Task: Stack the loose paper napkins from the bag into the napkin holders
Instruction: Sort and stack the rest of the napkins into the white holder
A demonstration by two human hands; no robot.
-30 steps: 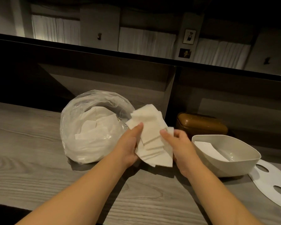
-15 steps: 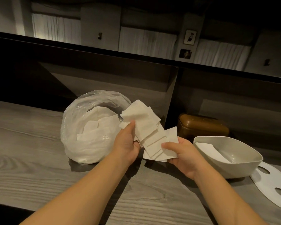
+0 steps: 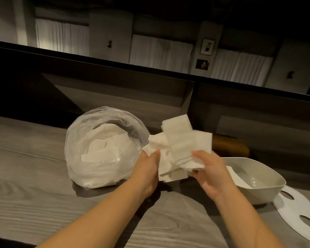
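I've got a messy bunch of napkins (image 3: 177,149) up off the counter (image 3: 34,176), held between both hands just right of the bag (image 3: 104,149). My left hand (image 3: 148,169) grips the bunch's lower left side, thumb pressed on the front of the paper, fingers tucked behind where I can't see them. My right hand (image 3: 211,176) pinches the bunch's right side, thumb on top, fingers curled underneath. The sheets are fanned out unevenly, corners sticking up and to the right, some edges blurred.

The bag is clear plastic, sitting on the counter, mouth open toward me, with more loose white napkins piled inside. The bunch's left edge sits just in front of the bag's right side; touching or not, I can't tell.

Right of the bag, beyond my right hand, there's a pale, bowl-shaped holder (image 3: 268,187) with one napkin lying inside it. Behind that, a brown lidded box (image 3: 231,147) sits partly hidden by the bunch. Further right of the bag, past the holder, a flat white piece with oval holes (image 3: 293,210) lies on the counter.
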